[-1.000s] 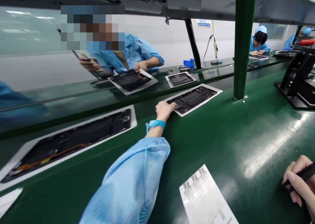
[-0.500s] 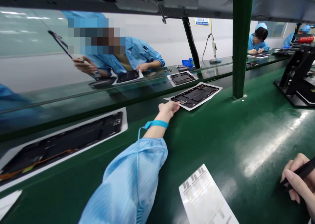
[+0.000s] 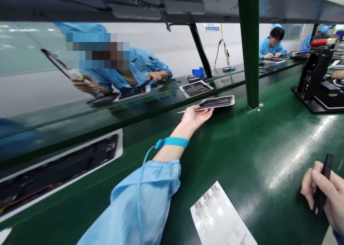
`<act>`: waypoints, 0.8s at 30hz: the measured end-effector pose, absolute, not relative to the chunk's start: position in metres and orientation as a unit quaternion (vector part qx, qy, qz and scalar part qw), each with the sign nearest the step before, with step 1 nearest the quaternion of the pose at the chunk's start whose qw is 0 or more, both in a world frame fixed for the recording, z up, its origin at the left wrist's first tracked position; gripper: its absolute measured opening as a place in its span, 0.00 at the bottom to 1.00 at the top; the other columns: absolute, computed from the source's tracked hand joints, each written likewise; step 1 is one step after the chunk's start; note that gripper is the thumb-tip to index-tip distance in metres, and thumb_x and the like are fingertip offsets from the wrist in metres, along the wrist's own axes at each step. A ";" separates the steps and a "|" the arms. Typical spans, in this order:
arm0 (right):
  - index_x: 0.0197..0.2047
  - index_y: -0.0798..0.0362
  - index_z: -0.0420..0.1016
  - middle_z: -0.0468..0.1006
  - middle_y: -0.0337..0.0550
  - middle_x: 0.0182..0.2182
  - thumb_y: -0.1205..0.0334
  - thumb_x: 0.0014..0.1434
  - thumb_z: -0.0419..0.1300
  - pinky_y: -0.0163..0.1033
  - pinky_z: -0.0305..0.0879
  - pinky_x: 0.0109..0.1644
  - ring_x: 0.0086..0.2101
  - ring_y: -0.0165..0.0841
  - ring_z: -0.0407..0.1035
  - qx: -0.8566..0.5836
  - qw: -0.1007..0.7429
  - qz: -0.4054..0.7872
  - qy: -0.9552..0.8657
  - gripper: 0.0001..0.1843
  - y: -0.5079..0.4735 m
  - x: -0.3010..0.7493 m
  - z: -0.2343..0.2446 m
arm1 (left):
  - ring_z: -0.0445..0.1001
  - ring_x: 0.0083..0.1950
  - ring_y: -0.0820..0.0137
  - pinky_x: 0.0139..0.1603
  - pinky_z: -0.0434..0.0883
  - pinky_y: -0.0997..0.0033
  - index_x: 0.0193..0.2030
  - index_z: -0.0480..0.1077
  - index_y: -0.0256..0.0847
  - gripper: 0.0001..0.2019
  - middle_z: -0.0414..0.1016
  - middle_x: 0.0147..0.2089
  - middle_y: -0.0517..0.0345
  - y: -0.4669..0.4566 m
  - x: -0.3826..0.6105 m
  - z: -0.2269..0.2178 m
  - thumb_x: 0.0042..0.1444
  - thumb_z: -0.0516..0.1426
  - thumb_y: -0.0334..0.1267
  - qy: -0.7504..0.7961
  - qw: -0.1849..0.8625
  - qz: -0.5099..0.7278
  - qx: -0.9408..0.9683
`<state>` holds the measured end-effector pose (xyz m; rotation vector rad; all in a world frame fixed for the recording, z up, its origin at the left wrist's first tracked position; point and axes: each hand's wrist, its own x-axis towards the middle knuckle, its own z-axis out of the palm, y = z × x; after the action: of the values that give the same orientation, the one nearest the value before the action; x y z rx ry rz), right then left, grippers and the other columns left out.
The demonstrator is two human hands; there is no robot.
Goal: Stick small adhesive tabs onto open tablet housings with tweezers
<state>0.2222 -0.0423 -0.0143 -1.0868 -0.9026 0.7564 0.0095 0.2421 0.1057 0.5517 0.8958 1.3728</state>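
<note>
I'd just lifted the black tablet panel (image 3: 216,102) on its white sheet (image 3: 188,111) off the green bench (image 3: 242,159) with my left hand (image 3: 195,117); right hand (image 3: 319,191) stayed well apart, gripping a black pen (image 3: 324,182).

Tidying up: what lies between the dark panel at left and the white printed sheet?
The person's blue sleeve lies there, in the head view.

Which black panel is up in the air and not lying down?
The black panel on the white sheet, held tilted up by the left hand. The other black panel, at lower left, lies flat on the green bench.
</note>
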 end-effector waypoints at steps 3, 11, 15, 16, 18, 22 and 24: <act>0.21 0.57 0.70 0.69 0.39 0.18 0.43 0.60 0.59 0.29 0.56 0.16 0.13 0.21 0.59 -0.467 0.654 0.418 -0.423 0.26 -0.035 0.233 -0.007 | 0.75 0.38 0.70 0.35 0.75 0.70 0.49 0.68 0.34 0.11 0.72 0.43 0.53 0.196 0.034 0.109 0.67 0.55 0.40 0.370 0.678 0.581 0.255; 0.31 0.57 0.72 0.73 0.35 0.22 0.43 0.45 0.70 0.21 0.34 0.10 0.11 0.13 0.43 -0.480 0.541 0.570 -0.390 0.25 -0.006 0.270 0.031 | 0.63 0.19 0.75 0.23 0.64 0.77 0.22 0.62 0.35 0.26 0.63 0.17 0.59 0.027 0.059 0.079 0.73 0.40 0.37 0.391 0.756 0.439 0.289; 0.26 0.55 0.67 0.67 0.32 0.15 0.39 0.45 0.66 0.22 0.35 0.09 0.09 0.15 0.42 -0.489 0.504 0.591 -0.396 0.26 0.009 0.280 0.037 | 0.59 0.18 0.76 0.24 0.60 0.79 0.27 0.62 0.37 0.28 0.63 0.14 0.61 -0.019 0.076 0.053 0.73 0.34 0.45 0.374 0.810 0.326 0.312; 0.24 0.54 0.64 0.62 0.30 0.12 0.37 0.44 0.66 0.22 0.34 0.08 0.09 0.16 0.41 -0.496 0.494 0.592 -0.400 0.28 0.010 0.281 0.038 | 0.59 0.18 0.76 0.24 0.58 0.80 0.31 0.62 0.38 0.27 0.63 0.14 0.63 -0.025 0.081 0.048 0.73 0.31 0.45 0.367 0.822 0.299 0.318; 0.22 0.53 0.61 0.54 0.25 0.09 0.38 0.42 0.69 0.22 0.34 0.08 0.09 0.16 0.40 -0.510 0.482 0.582 -0.410 0.29 0.010 0.283 0.041 | 0.58 0.17 0.76 0.24 0.57 0.80 0.35 0.61 0.39 0.28 0.63 0.14 0.64 -0.031 0.088 0.041 0.72 0.26 0.47 0.352 0.838 0.254 0.329; 0.25 0.53 0.62 0.52 0.23 0.09 0.48 0.41 0.74 0.20 0.35 0.11 0.10 0.15 0.39 -0.541 0.475 0.542 -0.434 0.26 -0.003 0.290 0.048 | 0.60 0.18 0.76 0.25 0.58 0.78 0.31 0.63 0.38 0.27 0.66 0.17 0.59 -0.038 0.083 0.042 0.71 0.31 0.43 0.316 0.865 0.102 0.376; 0.27 0.54 0.64 0.52 0.23 0.09 0.47 0.43 0.73 0.20 0.35 0.12 0.11 0.15 0.39 -0.565 0.461 0.527 -0.437 0.25 -0.012 0.298 0.051 | 0.57 0.19 0.78 0.26 0.57 0.80 0.26 0.64 0.37 0.19 0.63 0.19 0.62 -0.042 0.064 0.044 0.67 0.43 0.39 0.258 0.839 0.013 0.479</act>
<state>0.2978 -0.0125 0.0506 -1.3902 -1.0761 1.2960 0.0643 -0.0416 0.0440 1.0140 0.5467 0.0269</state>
